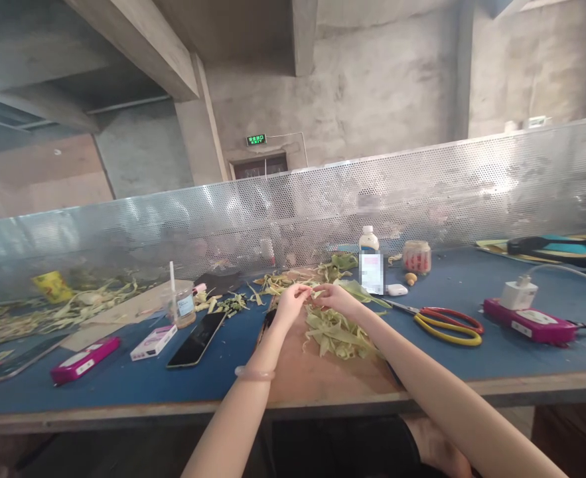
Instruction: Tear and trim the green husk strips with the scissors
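Observation:
My left hand [293, 304], with a pale bangle [255, 374] on its wrist, is above a brown board [302, 382]. Its fingertips are pinched and meet those of my right hand [336, 299]. The right fingers are bent inward and closed too. Whatever lies between the fingertips is too small to make out. Just below my right hand is a heap of pale green, husk-like leaf strips [340, 335]. More dry strips [285, 282] lie behind both hands. Scissors [449, 325] with red and yellow handles rest to the right, blades toward the heap.
A black phone [198, 340], a small box [154, 342], a cup with a straw [186, 309] and a magenta power strip [86, 360] are on the left. A bottle [368, 239], a jar [417, 257] and another power strip [529, 323] stand right. A perforated metal screen [213, 229] runs behind.

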### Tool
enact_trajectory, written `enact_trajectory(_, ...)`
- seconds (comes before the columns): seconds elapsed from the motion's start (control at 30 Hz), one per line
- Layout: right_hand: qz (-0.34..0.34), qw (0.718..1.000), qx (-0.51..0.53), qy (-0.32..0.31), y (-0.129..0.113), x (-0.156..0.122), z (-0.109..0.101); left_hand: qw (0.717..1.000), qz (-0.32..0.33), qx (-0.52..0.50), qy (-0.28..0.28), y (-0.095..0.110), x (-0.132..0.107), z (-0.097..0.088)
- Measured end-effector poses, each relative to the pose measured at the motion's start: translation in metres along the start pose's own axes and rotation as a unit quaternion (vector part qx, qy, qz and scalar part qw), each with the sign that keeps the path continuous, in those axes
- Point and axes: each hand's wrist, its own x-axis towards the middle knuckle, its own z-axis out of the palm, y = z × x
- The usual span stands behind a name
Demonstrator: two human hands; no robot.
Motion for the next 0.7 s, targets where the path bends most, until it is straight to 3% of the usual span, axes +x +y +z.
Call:
enact_trajectory(0.43,-0.026,1.0,0.007,-0.002,0.013,0.008,0.004,0.997,-0.028,-0.073,0.017,-0.01,0.006,0.0)
enact_trajectory(0.7,-0.021,1.0,-0.003,-0.005,0.006,0.003,0.004,0.995,-0.022,-0.094,0.009,-0.012,0.006,0.001)
